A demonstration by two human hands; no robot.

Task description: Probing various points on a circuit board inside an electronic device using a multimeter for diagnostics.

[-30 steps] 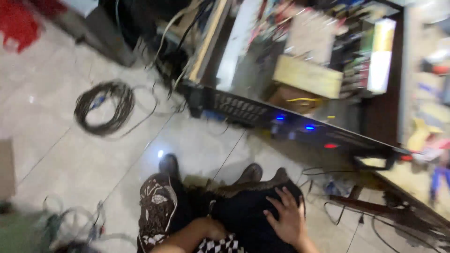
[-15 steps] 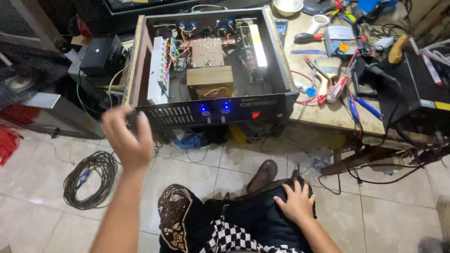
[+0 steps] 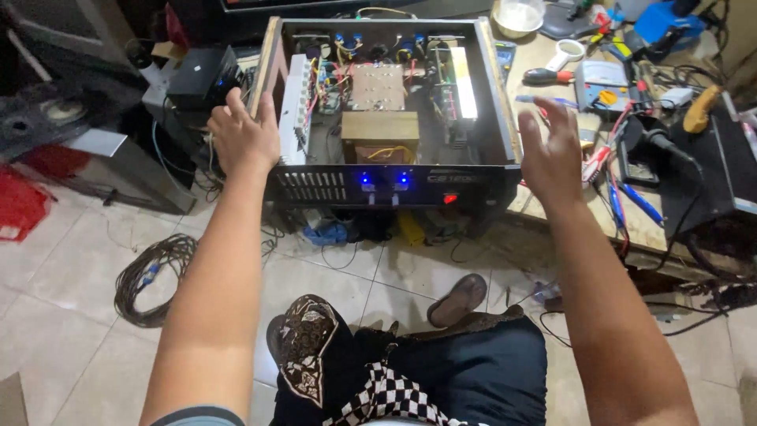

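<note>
An open amplifier (image 3: pixel 386 118) is seen at the front left edge of a wooden workbench (image 3: pixel 631 229), its black front panel overhanging the tiled floor (image 3: pixel 63 260), with two blue lights and one red light lit on that panel. The left hand (image 3: pixel 243 136) is laid on the amplifier's left side wall near the front corner, the fingers curled over the wooden top edge in a loose grip. The right hand (image 3: pixel 550 154) is held in the air just beside the amplifier's right side wall, open, with fingers spread and slightly blurred; whether the wall is touched cannot be told. Inside the case, a boxy transformer (image 3: pixel 380 136) is seen at the front middle, a metal plate (image 3: pixel 377 85) behind it, and a white heat sink (image 3: pixel 295 110) along the left wall. To the right of the amplifier, the workbench is covered with tools, among them a multimeter (image 3: pixel 601 85), a screwdriver (image 3: pixel 544 76) and red and blue leads (image 3: pixel 623 189). A coil of cable (image 3: pixel 150 276) is lying on the floor at the left, and a brown shoe (image 3: pixel 457 298) is seen below the workbench's front edge.
</note>
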